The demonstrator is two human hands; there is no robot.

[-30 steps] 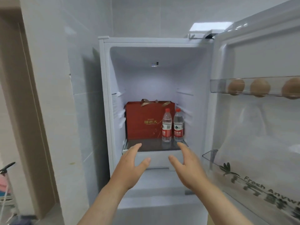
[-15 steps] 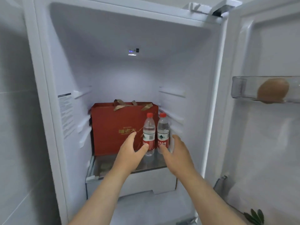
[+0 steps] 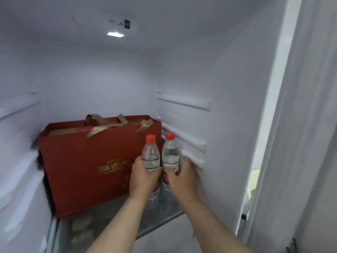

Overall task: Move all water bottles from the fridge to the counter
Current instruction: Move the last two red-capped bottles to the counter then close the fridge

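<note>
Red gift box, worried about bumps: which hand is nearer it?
Left. The left hand is in front of the red gift box; right hand is past its right edge.

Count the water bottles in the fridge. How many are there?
2. The left bottle stands in front of the red box, held by the left hand. The right bottle stands beside it, nearer the fridge wall, held by the right hand. Others may hide behind the box.

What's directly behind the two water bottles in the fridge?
The red gift box stands behind the left bottle; white fridge wall behind the right bottle. The left hand and right hand cover whatever sits lower.
</note>
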